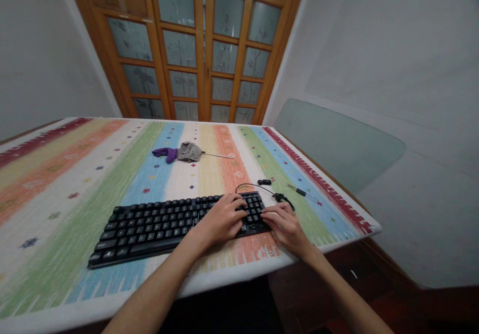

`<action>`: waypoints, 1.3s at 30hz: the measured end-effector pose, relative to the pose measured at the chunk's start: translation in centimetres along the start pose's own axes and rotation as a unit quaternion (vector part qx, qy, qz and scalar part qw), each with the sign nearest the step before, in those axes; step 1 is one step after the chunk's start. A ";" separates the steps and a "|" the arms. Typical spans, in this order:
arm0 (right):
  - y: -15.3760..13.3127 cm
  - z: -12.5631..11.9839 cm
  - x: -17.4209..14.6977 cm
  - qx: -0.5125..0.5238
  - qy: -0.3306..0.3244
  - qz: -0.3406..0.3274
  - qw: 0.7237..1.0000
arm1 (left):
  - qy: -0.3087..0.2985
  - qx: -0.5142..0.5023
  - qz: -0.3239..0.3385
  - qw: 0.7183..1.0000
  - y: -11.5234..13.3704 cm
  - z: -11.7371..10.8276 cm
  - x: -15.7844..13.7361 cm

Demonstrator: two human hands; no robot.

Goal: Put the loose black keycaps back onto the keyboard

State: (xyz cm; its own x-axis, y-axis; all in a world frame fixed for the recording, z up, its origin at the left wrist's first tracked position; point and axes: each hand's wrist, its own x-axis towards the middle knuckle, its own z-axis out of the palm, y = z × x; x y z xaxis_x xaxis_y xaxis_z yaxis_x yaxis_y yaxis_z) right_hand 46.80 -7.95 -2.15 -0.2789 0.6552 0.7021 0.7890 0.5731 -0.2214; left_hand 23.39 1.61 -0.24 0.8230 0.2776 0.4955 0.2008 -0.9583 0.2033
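Observation:
A black keyboard (pixel 160 224) lies at an angle near the table's front edge. My left hand (pixel 224 217) rests over its right part, fingers stretched across the keys by the number pad and covering some of them. At the keyboard's right end is my right hand (pixel 286 224), its fingers drawn together at the outer keys. Whatever is between those fingertips is too small to make out. Just beyond the right hand a black cable (pixel 280 197) lies bundled, with a thin loop running behind the number pad. Two small black pieces (pixel 264 182) sit behind it.
A slim tool with a black grip (pixel 301 192) lies to the right. Farther back are a grey and purple cloth (pixel 189 152) and a thin rod (pixel 217 155). A striped tablecloth (pixel 101 189) covers the table. Wood-framed glass doors (pixel 183 50) stand behind, a wall (pixel 430 174) at right.

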 end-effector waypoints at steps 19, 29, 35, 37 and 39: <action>-0.7 0.4 0.1 -0.040 -0.025 0.059 0.997 | 0.013 0.000 0.010 1.000 0.0 0.2 0.0; 1.6 -0.9 1.4 -0.008 -0.044 0.109 0.993 | 0.007 -0.005 0.014 1.000 0.0 0.0 0.1; 7.3 -0.5 6.1 -0.060 -0.068 0.154 0.984 | 0.014 -0.004 0.010 1.000 -0.2 -0.2 0.1; 8.9 0.1 7.0 -0.075 -0.117 0.171 0.975 | 0.016 -0.004 0.006 1.000 -0.2 -0.2 0.0; 10.0 0.8 7.5 -0.079 -0.146 0.174 0.971 | 0.012 -0.003 0.001 1.000 -0.2 -0.3 0.0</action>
State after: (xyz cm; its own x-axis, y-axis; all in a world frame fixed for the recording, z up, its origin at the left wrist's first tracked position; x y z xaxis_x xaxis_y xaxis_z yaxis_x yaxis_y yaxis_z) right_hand 52.11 3.13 0.37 -0.1055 0.9205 0.3762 0.9306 0.2248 -0.2888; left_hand 23.23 1.81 -0.01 0.8106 0.2771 0.5159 0.1954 -0.9585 0.2077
